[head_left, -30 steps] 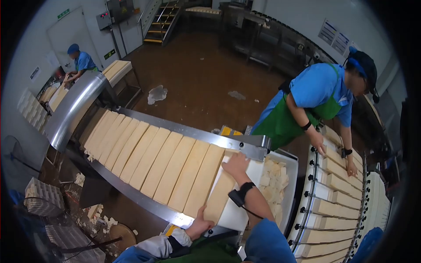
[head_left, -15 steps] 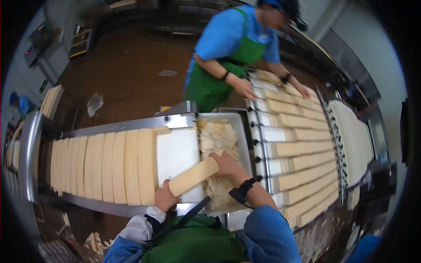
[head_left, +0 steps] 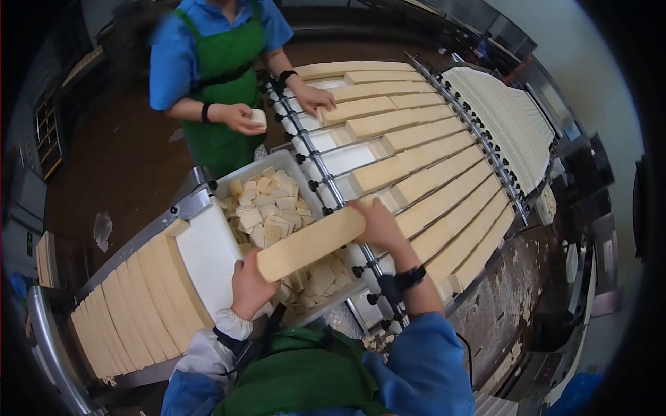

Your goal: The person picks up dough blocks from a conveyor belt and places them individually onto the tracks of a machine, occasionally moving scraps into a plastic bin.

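A long, pale yellow loaf-like block (head_left: pixel 312 243) is held level between my two hands. My left hand (head_left: pixel 251 286) is closed round its near left end. At the far right end, my right hand (head_left: pixel 380 225) grips it, fingers wrapped over the end. Below the block stands a white bin (head_left: pixel 313 189) of flat, pale offcuts (head_left: pixel 267 204), partly hidden by the block. To the left, a row of similar blocks (head_left: pixel 135 301) lies side by side on a conveyor with a white bare stretch (head_left: pixel 201 253) beside the bin.
On the right, a railed conveyor (head_left: pixel 333 187) carries long blocks (head_left: pixel 433 191) in lanes. Across from me, a co-worker in a green apron (head_left: pixel 225 55) holds a small white piece (head_left: pixel 258 118) in one hand and touches a block with the other. Metal rails edge both conveyors.
My view has turned right. The block has moved from the left conveyor's edge to over the bin, toward the railed lanes, still in both hands. The co-worker now holds a small white piece.
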`<act>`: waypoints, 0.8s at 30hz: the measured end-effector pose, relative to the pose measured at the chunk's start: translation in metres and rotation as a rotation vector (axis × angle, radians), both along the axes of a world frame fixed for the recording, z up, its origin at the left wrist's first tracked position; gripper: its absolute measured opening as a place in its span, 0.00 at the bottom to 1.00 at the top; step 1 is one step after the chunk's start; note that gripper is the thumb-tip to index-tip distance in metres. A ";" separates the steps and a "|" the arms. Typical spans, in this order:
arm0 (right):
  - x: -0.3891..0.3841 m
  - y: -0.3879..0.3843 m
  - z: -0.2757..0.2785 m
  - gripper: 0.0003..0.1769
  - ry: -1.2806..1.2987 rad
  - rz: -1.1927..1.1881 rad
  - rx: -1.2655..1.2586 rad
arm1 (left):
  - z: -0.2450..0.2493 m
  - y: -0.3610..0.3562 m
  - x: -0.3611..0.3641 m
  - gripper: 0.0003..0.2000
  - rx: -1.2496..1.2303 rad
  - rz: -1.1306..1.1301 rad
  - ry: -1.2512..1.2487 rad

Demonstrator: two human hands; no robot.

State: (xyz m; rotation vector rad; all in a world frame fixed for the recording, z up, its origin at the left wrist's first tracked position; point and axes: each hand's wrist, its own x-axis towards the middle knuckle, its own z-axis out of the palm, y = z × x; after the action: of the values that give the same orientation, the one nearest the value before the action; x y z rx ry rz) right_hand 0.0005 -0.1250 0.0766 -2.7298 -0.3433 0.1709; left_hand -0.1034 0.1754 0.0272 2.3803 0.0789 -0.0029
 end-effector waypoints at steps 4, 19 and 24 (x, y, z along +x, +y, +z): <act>0.060 -0.070 -0.041 0.43 0.169 0.186 0.243 | 0.036 -0.035 0.023 0.36 -0.019 -0.060 -0.021; 0.062 -0.045 -0.096 0.48 0.077 -0.686 0.168 | 0.074 -0.069 0.060 0.40 0.162 -0.139 0.044; 0.059 -0.044 -0.122 0.46 -0.234 -0.739 0.087 | 0.067 -0.072 0.061 0.42 0.165 -0.121 0.093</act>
State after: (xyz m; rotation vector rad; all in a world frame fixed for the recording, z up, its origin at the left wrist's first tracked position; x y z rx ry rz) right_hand 0.0593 -0.1690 -0.0458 -2.5962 0.5856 -0.3550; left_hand -0.0420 0.1038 0.0941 2.5455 -0.0215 -0.1705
